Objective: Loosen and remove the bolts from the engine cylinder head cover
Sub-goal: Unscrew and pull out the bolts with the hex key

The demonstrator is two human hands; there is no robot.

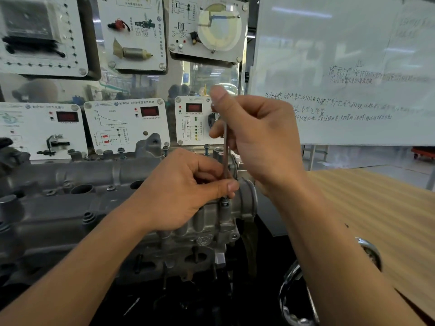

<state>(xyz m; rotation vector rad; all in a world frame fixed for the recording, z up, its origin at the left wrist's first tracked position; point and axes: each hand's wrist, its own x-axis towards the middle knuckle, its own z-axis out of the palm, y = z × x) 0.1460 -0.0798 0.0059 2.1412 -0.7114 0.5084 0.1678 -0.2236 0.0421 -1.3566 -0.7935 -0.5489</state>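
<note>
Loosening: right hand (259, 142) grips driver (225, 149) top, left hand (186, 191) pinches its shaft above bolt (224, 203) at cover's (70, 208) near-right corner; next, probably spin out and lift.

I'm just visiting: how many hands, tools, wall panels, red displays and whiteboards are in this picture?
2 hands: left hand, right hand
1 thin tool
6 wall panels
3 red displays
1 whiteboard
Total: 13
</note>
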